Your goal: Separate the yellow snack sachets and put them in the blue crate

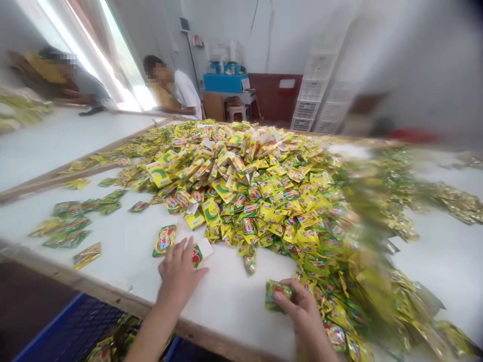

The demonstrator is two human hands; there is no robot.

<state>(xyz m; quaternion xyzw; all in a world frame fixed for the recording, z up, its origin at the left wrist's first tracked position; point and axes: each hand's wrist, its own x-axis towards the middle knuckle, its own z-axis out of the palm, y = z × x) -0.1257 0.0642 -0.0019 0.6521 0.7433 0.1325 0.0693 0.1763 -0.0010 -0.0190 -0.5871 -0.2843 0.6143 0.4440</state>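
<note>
My left hand [178,274] rests palm-down on the white tabletop, fingers stretched out and thumb apart. Its fingertips lie over a small carton [196,255] with a white open flap, partly hidden under them. Just beyond that hand is another yellow-and-green carton [164,240] with a fruit print, lying flat. Between the thumb and fingers of my right hand [302,306] is a green-and-yellow sachet [274,296], held above the table; whether more than one is pinched there I cannot tell. A large heap of sachets [305,221] mixed with small cartons [212,210] spreads in front of both hands.
Loose sachets [68,236] lie at the left. A wooden edge [124,301] borders the table; below it stands a blue crate [71,327] containing sachets. Two people sit at the far left near a window. Stacked white baskets [313,90] stand against the back wall.
</note>
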